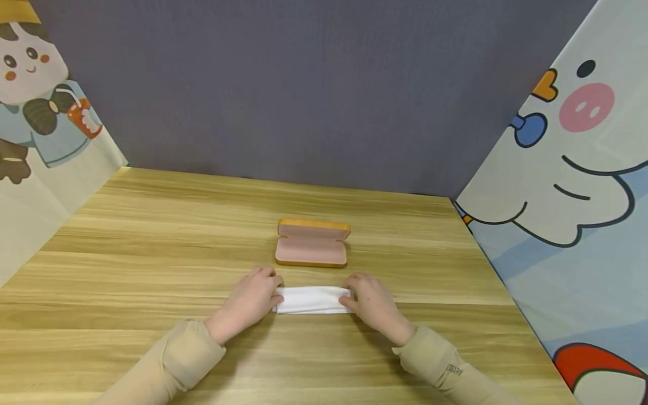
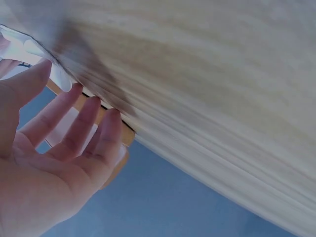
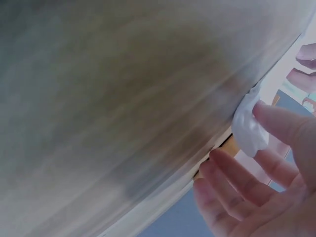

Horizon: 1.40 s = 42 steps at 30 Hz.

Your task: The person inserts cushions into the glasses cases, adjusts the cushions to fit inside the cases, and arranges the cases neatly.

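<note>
A white cloth (image 1: 311, 300), folded into a long flat strip, lies on the table in the middle of the head view. My left hand (image 1: 253, 299) pinches its left end, thumb on the near side and fingers on the far side. At the right end, my right hand (image 1: 372, 302) pinches the cloth the same way; the right wrist view shows a rounded fold (image 3: 248, 129) between thumb and index finger. The other fingertips of both hands rest near the tabletop. Just beyond the cloth stands an open glasses case (image 1: 311, 252), tan outside with a pink lining, its lid raised at the back.
The wood-grain table (image 1: 167, 253) runs back to a dark grey wall (image 1: 304, 95). Panels printed with cartoon figures border it on the left (image 1: 40, 214) and right (image 1: 526, 247).
</note>
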Tool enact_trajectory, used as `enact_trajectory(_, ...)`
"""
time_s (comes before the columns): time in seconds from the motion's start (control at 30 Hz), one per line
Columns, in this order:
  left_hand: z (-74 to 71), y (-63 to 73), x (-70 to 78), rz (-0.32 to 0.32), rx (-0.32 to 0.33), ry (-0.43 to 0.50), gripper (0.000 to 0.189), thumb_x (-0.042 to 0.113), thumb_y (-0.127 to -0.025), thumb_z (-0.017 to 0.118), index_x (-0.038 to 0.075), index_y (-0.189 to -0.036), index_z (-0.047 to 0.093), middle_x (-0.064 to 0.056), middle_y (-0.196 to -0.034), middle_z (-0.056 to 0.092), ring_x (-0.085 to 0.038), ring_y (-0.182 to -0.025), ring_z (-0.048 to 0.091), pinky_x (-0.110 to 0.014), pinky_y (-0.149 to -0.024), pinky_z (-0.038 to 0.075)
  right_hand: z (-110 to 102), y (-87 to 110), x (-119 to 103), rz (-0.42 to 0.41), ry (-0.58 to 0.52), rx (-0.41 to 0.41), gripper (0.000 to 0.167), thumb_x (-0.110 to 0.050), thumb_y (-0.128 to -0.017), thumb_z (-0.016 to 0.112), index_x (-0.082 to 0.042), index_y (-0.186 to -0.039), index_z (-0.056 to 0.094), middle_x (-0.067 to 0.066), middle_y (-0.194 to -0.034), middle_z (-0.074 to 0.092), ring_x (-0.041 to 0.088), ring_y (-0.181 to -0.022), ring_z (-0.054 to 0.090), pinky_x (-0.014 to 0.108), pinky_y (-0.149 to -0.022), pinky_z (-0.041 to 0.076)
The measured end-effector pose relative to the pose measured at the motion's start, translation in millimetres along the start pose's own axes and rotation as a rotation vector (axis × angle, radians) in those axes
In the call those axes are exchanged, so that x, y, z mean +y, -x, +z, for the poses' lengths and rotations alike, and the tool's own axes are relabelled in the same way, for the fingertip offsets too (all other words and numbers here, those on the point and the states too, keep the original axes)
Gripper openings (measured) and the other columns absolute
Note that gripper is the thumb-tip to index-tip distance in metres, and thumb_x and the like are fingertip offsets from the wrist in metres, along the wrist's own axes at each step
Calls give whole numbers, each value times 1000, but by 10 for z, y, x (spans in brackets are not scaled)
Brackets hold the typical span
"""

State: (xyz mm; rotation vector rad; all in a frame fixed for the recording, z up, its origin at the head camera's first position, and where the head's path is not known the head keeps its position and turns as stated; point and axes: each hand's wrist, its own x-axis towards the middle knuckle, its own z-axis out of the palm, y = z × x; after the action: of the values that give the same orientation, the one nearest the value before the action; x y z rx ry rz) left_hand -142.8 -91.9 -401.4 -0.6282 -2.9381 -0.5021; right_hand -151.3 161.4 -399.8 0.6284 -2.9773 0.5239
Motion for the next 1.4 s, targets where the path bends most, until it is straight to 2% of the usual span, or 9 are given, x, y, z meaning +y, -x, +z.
enact_trajectory(0.17,-4,-24,22,-16,-2,57,14,13,-77,78,5,-85,69,-4,-85,62,-21,-82,57,-36,-73,53,-15,-5,4,29,-29,-4,11,-16,-80,76,-10,-86,70,1,-83,67,10,-70,55,24,-58,47)
enact_trajectory(0.23,-10,-30,28,-14,-4,75,12,11,-76,78,7,-80,68,-2,-80,60,-19,-78,55,-33,-69,51,-30,-8,4,37,-59,-15,8,-14,-80,76,-11,-83,69,-1,-79,66,7,-66,51,21,-55,44)
enact_trajectory(0.37,-20,-45,22,3,-9,126,13,7,-77,77,8,-74,64,0,-73,58,-14,-69,50,-28,-61,45,-61,-19,4,60,-115,-33,8,-11,-81,74,-12,-79,67,-3,-75,65,6,-64,50,20,-55,42)
enact_trajectory(0.53,-28,-68,-44,24,7,241,16,1,-79,71,9,-72,60,2,-66,55,-9,-61,44,-20,-54,38,-97,-43,13,54,-174,-31,5,-10,-83,72,-9,-82,67,0,-74,66,5,-63,51,18,-55,44)
enact_trajectory(0.7,-65,-117,-118,-15,2,377,12,2,-83,68,7,-77,59,1,-65,53,-9,-59,42,-19,-52,35,-147,-98,47,33,-268,-27,4,-7,-85,70,-5,-87,67,4,-75,67,5,-61,54,17,-51,45)
enact_trajectory(0.9,-119,-213,-176,-78,0,493,3,2,-86,65,2,-85,62,-2,-66,54,-9,-57,43,-17,-50,36,-236,-189,77,37,-324,-3,5,-10,-86,69,-6,-90,70,5,-83,69,10,-72,58,20,-60,48)
enact_trajectory(1.13,-251,-345,-225,-77,37,518,7,4,-88,63,-1,-93,65,-8,-77,63,-13,-67,53,-20,-58,47,-369,-321,109,75,-373,15,11,-14,-88,69,-5,-94,70,7,-82,67,14,-75,59,26,-65,50)
enact_trajectory(1.4,-349,-516,-261,-133,60,523,11,8,-92,60,-1,-97,63,-10,-80,62,-14,-66,50,-22,-57,43,-453,-513,121,130,-410,26,16,-16,-89,67,-4,-99,69,9,-80,64,15,-71,54,24,-58,43)
